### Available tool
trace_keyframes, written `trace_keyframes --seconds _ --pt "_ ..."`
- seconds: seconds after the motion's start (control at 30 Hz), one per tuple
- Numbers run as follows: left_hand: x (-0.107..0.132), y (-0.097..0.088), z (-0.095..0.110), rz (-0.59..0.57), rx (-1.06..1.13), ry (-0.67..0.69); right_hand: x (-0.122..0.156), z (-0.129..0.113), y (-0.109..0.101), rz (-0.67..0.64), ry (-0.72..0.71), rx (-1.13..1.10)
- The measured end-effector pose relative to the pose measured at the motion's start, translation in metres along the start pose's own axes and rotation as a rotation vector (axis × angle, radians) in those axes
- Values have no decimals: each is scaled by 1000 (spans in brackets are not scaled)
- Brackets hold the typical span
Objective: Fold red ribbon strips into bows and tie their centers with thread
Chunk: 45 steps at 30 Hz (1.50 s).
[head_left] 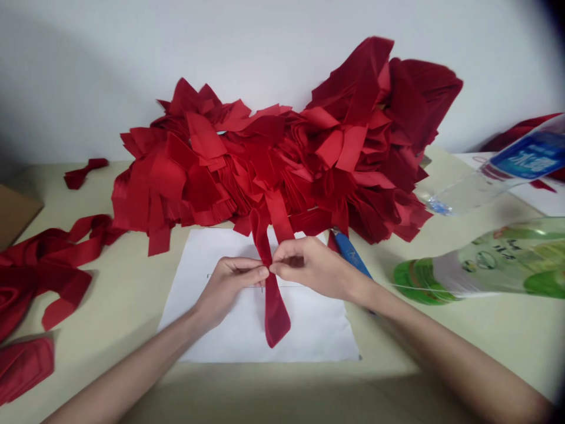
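Observation:
A red velvet ribbon (pixel 276 315) is folded into loops and pinched narrow at its middle, over a white paper sheet (pixel 207 335). From the left, my left hand (pixel 232 280) is closed, with thumb and fingertips on that pinched middle. My right hand (pixel 315 265) meets it from the other side, its thumb and forefinger closed on the same spot. One loop hangs toward me; the other part points to the back. Drawn lines on the paper are partly covered by the hands and ribbon.
Behind lies a large heap of red ribbon pieces (pixel 265 159). A blue-handled cutter (pixel 353 256) rests by my right hand. A green-labelled bottle (pixel 485 262) and a blue-labelled bottle (pixel 527 156) lie at right. Loose red ribbons (pixel 66 288) and a cardboard box (pixel 15 215) are at left.

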<state>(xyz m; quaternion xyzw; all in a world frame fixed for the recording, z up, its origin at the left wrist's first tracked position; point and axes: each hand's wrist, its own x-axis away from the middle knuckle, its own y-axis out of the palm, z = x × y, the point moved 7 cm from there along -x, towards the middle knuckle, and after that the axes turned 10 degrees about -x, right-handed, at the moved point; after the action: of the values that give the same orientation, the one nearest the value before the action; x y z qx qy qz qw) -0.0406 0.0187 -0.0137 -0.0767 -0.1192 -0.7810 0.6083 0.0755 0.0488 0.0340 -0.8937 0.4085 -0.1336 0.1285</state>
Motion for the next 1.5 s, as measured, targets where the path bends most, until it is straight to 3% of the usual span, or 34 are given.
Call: trace_keyframes --seconds 0.2,0.5,0.73,0.93,1.23,1.5 --pt "0 7 -7 -164 285 -56 0 -14 -3 -162 -15 -158" --pt "0 11 -9 -276 394 -77 -1 -17 -9 -122 16 -188" --pt "-4 4 -10 -212 388 -82 -5 -7 -17 -116 37 -156" --pt "-7 -2 -6 -107 407 -5 -9 3 -20 -76 62 -125" --pt "-8 0 -3 -64 412 55 -11 8 -21 -30 82 -146" --pt "-9 -2 -8 8 436 52 -14 9 -25 37 -15 -104"
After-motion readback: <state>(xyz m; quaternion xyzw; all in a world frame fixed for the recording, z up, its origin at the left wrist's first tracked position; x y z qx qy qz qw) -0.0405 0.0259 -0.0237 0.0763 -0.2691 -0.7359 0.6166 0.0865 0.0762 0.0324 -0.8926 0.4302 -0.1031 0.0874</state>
